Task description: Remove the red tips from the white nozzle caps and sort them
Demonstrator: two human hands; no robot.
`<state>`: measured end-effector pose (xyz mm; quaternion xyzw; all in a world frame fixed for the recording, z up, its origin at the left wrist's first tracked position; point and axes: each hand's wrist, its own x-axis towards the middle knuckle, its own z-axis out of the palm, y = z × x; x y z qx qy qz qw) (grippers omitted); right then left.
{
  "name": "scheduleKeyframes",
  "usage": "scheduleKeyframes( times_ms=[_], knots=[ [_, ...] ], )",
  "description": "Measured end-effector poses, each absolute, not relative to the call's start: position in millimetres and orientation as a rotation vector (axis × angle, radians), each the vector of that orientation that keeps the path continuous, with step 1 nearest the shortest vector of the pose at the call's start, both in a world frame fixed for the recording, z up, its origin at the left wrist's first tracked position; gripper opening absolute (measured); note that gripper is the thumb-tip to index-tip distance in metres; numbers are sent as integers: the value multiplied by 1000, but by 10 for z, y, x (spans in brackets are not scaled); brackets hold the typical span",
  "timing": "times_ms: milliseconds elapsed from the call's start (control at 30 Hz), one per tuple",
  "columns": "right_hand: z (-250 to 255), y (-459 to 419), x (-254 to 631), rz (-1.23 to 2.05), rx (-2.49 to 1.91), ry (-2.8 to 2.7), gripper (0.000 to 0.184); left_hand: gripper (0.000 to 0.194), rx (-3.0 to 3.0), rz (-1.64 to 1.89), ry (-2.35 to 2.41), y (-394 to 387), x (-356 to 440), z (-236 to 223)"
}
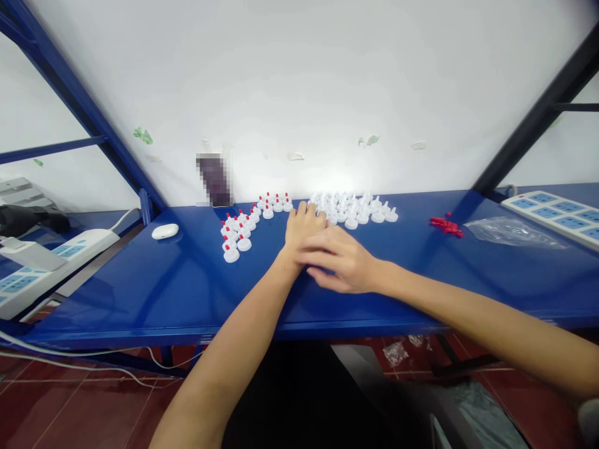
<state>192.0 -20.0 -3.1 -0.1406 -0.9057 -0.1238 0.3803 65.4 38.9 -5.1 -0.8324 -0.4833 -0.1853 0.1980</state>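
Note:
My left hand (304, 229) is palm down over the blue table, fingers pointing forward and slightly apart. Its fingertips are beside a group of white nozzle caps (352, 219) with bare tips. Across its wrist lies my right hand (344, 259), fingers apart and loosely bent, touching the back of the wrist area. What is under both palms is hidden, though a tiny speck of red shows by the right fingers. Left of my hands stand white caps with red tips (231, 253) in a loose cluster. A small pile of red tips (447, 227) lies to the right.
A clear plastic bag (512, 232) lies beside the red pile. A white earbud case (165, 231) is at the left, and a pixelated phone-like object (215, 181) leans on the wall. Power strips (561, 215) and blue shelf posts (93, 118) flank the table (178, 299).

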Motion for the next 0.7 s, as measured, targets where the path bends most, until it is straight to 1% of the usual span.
scheduleKeyframes(
  times_ms=[100, 233, 400, 533, 700],
  knots=[
    [22, -296, 1793, -216, -341, -2467, 24, 35, -2327, -532, -1399, 365, 764, -71],
    [61, -320, 1749, -32, -447, -2517, 23, 35, -2314, -589, -1436, 339, 826, -64],
    [57, -312, 1762, 29, -473, -2508, 18, 35, -2295, -633, -1479, 322, 821, -43],
    [31, -300, 1772, 102, -494, -2488, 16, 34, -2292, -595, -1524, 332, 815, -51],
    [-4, -255, 1708, 163, -491, -2448, 14, 35, -2286, -645, -1604, 402, 737, -73]
  ],
)
